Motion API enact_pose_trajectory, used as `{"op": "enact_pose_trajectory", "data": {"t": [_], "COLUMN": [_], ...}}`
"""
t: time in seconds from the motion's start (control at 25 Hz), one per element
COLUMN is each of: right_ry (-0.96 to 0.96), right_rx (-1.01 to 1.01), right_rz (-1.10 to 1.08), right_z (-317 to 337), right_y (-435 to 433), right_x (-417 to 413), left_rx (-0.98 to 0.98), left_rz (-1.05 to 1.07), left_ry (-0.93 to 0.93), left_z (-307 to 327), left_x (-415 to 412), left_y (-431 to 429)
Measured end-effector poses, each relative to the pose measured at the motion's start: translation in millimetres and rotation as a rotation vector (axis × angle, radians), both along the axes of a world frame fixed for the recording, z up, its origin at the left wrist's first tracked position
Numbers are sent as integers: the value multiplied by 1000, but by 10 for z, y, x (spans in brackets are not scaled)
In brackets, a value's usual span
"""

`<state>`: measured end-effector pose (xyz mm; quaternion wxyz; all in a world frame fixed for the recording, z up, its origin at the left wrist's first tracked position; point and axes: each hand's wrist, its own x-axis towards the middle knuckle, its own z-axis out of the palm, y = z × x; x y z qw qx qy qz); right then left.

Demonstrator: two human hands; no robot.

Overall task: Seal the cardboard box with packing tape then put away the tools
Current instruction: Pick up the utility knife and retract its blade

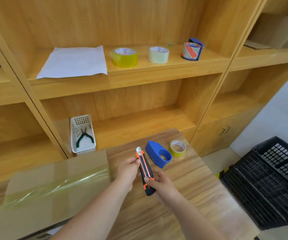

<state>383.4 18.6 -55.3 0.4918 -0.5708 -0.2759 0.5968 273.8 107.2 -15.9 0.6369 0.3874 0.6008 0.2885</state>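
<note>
An orange and black utility knife is held over the wooden table, tip pointing away from me. My right hand grips its lower handle. My left hand pinches the upper part near the blade end. The cardboard box lies at the left with clear yellowish tape across its closed flaps. Behind the knife rest a blue tape dispenser and a small yellow tape roll.
A white basket holding green-handled pliers stands on the lower shelf. The upper shelf carries a white sheet, two tape rolls and a dispenser with a red-patterned roll. Black crates stand at the right.
</note>
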Motion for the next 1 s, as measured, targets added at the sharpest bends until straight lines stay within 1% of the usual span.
{"op": "enact_pose_trajectory", "data": {"t": [0.08, 0.2, 0.36, 0.52, 0.64, 0.84, 0.92, 1.0], "right_ry": [-108, -228, -307, -416, -590, -847, -936, -980], "right_rx": [-106, -111, -191, -278, -283, -344, -361, -363], "right_rz": [-81, -184, -166, -54, 92, 345, 389, 402], "right_z": [-130, -309, -619, -971, -1139, -1238, -1201, -1183], "right_y": [149, 477, 919, 1056, 1052, 1097, 1131, 1141], "right_x": [88, 242, 385, 472, 525, 494, 468, 473], "left_rx": [-47, -64, -75, -99, -120, 8, 9, -2], "left_rz": [100, 149, 177, 165, 127, 9, -14, -6], "left_ry": [-20, -1, 56, 190, 324, 531, 541, 522], "left_z": [-133, -365, -806, -1314, -1547, -1641, -1643, -1643], "left_x": [156, 438, 706, 813, 858, 842, 825, 825], "left_y": [234, 646, 1053, 1218, 1221, 1189, 1190, 1233]}}
